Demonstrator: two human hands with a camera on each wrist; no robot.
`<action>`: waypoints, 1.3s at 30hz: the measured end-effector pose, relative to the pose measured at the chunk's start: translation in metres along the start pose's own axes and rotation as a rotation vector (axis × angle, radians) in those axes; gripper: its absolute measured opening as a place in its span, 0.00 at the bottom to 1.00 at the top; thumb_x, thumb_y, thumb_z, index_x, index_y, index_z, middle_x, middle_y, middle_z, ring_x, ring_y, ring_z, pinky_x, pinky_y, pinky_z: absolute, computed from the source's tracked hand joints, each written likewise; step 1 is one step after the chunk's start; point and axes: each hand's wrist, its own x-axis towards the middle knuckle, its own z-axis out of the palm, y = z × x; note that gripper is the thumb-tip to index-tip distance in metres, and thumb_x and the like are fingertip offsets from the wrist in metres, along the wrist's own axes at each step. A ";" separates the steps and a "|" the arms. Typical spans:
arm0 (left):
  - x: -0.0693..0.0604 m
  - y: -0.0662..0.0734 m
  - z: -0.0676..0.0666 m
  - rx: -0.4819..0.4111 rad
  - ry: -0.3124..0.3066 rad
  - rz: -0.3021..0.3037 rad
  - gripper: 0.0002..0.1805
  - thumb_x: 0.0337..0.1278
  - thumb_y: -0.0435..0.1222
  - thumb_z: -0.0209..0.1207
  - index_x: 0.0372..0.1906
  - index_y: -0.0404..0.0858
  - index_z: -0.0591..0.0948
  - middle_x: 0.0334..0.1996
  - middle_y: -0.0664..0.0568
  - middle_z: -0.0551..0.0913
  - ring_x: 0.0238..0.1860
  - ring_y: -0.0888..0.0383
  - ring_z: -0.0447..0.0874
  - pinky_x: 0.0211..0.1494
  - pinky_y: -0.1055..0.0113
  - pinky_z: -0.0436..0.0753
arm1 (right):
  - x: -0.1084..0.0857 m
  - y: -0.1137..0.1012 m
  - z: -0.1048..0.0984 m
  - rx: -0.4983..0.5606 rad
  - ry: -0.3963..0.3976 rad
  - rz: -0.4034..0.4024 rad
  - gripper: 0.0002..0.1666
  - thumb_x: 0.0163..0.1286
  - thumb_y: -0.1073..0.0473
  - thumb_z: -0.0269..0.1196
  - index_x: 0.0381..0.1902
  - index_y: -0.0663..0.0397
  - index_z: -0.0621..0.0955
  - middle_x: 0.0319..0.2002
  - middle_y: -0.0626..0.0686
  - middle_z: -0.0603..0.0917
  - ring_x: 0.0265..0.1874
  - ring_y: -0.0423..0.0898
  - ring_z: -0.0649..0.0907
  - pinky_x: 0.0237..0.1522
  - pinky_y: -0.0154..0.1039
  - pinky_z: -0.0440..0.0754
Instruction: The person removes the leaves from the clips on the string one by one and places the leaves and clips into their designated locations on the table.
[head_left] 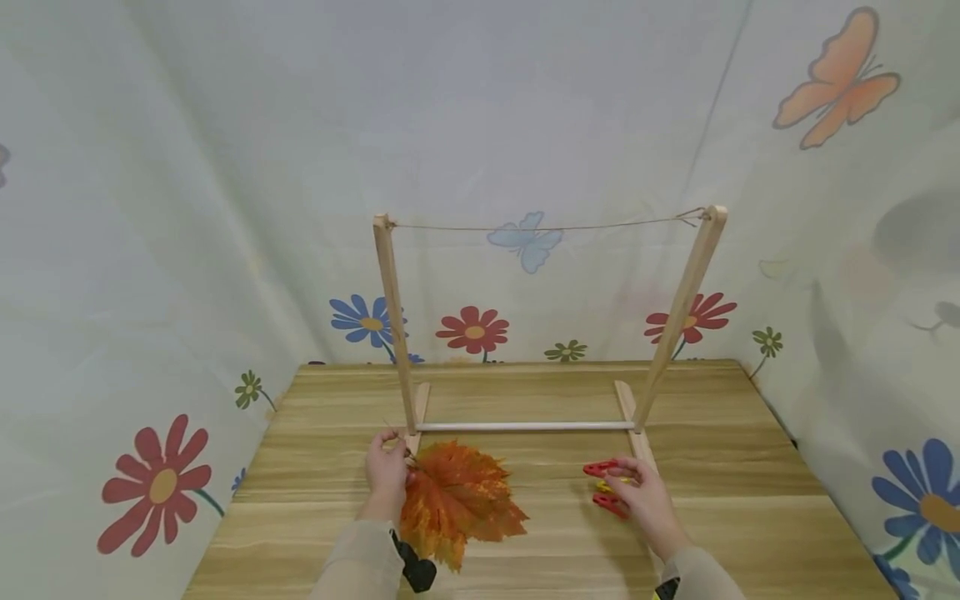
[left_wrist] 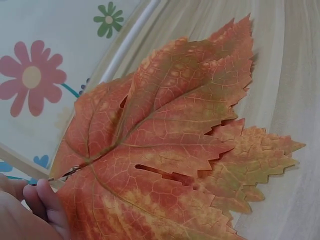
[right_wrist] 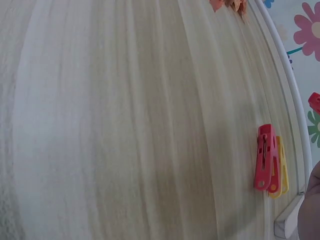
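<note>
At the left of the frame stand, my left hand (head_left: 386, 473) pinches the thin stem of an orange-red autumn leaf (head_left: 465, 500). In the left wrist view the leaf (left_wrist: 165, 120) spreads wide, with toothed edges and overlapping layers; the stem end is partly hidden by the fingers. Over on the right, my right hand (head_left: 643, 496) pinches a red clothespin (head_left: 599, 468) between thumb and fingers. Just below it on the table lie a yellow clothespin (right_wrist: 283, 165) and red clothespins (right_wrist: 265, 157), close together. Most of the right hand is outside its wrist view.
A wooden stand has two upright posts (head_left: 395, 317) with a string (head_left: 465, 228) tied between their tops. A white rod (head_left: 525, 426) joins the posts low down. The stand's feet rest on the wood-grain table (head_left: 750, 467). A patterned curtain (head_left: 480, 108) surrounds the table.
</note>
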 end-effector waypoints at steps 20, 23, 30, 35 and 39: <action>-0.005 -0.003 -0.013 -0.063 -0.021 -0.086 0.21 0.63 0.30 0.50 0.60 0.32 0.64 0.25 0.47 0.77 0.08 0.64 0.66 0.13 0.69 0.74 | -0.016 0.028 -0.010 -0.087 -0.025 -0.001 0.22 0.58 0.61 0.68 0.48 0.63 0.76 0.41 0.56 0.81 0.31 0.44 0.80 0.27 0.36 0.78; -0.005 -0.007 -0.014 -0.064 -0.025 -0.092 0.23 0.61 0.28 0.50 0.61 0.32 0.63 0.25 0.46 0.77 0.08 0.64 0.66 0.12 0.69 0.74 | -0.018 0.032 -0.010 -0.068 -0.026 0.012 0.22 0.57 0.63 0.68 0.49 0.62 0.76 0.41 0.56 0.81 0.28 0.44 0.80 0.25 0.34 0.77; -0.004 -0.014 -0.018 -0.052 -0.013 -0.098 0.24 0.60 0.29 0.50 0.62 0.33 0.64 0.30 0.43 0.79 0.08 0.63 0.65 0.13 0.69 0.74 | -0.024 0.043 -0.014 -0.091 -0.034 -0.005 0.24 0.56 0.66 0.68 0.51 0.66 0.76 0.36 0.55 0.81 0.19 0.41 0.76 0.20 0.32 0.74; -0.006 -0.014 -0.019 -0.052 -0.023 -0.104 0.24 0.62 0.31 0.49 0.64 0.34 0.64 0.34 0.40 0.79 0.09 0.63 0.65 0.14 0.68 0.75 | -0.027 0.051 -0.018 -0.103 -0.027 -0.022 0.24 0.56 0.67 0.68 0.50 0.66 0.76 0.33 0.55 0.78 0.16 0.40 0.74 0.18 0.33 0.74; -0.009 -0.012 -0.019 -0.055 -0.030 -0.104 0.26 0.62 0.31 0.49 0.65 0.35 0.63 0.36 0.38 0.79 0.09 0.63 0.66 0.14 0.68 0.76 | -0.030 0.058 -0.024 -0.170 -0.032 -0.033 0.25 0.56 0.67 0.68 0.52 0.64 0.76 0.34 0.54 0.79 0.16 0.40 0.74 0.17 0.33 0.74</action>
